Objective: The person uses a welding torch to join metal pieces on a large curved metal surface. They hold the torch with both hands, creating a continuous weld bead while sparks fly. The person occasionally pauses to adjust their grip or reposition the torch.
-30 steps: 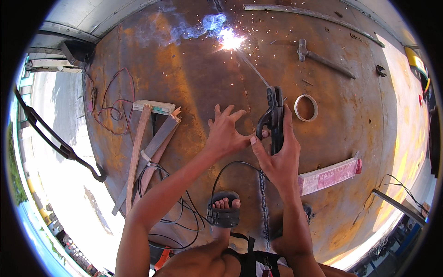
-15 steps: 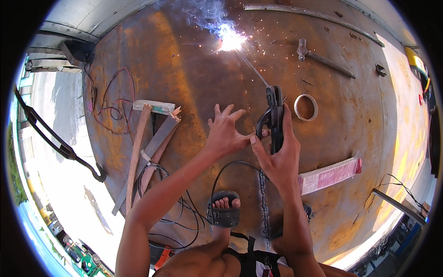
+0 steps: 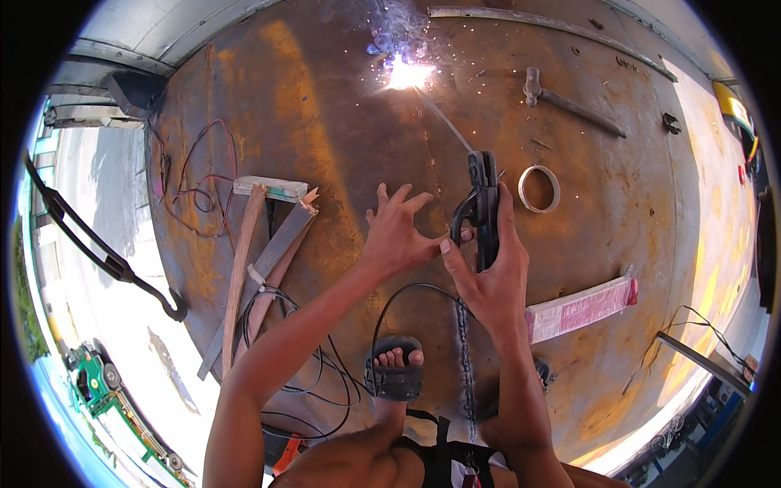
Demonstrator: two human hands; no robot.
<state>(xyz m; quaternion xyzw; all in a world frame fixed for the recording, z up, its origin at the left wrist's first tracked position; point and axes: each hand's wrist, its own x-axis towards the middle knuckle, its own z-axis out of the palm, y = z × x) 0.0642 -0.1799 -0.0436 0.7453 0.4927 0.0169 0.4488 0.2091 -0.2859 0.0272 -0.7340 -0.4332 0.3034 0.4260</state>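
My right hand (image 3: 498,272) is wrapped round a black welding electrode holder (image 3: 486,211). From its jaw a thin electrode (image 3: 446,122) slants up and left to a bright welding arc (image 3: 407,75), which throws sparks and bluish smoke over the rusty steel plate (image 3: 366,154). My left hand (image 3: 397,228) is open above the plate with its fingers spread, and its thumb reaches close to the holder's lever and my right thumb. Whether the two thumbs touch I cannot tell. A finished weld bead (image 3: 464,366) runs along a seam near my sandalled foot (image 3: 396,366).
A hammer (image 3: 573,107) and a pale ring (image 3: 538,189) lie to the right. Nearer sits a pink-and-white electrode box (image 3: 582,309). Wooden strips (image 3: 244,276) and looping black cable (image 3: 342,382) lie left. A long metal bar (image 3: 553,32) rests at the far side.
Smoke and sparks have shifted around the arc, which has barely moved. Both hands hold nearly the same pose. A green vehicle outside at the lower left has moved further up in the view.
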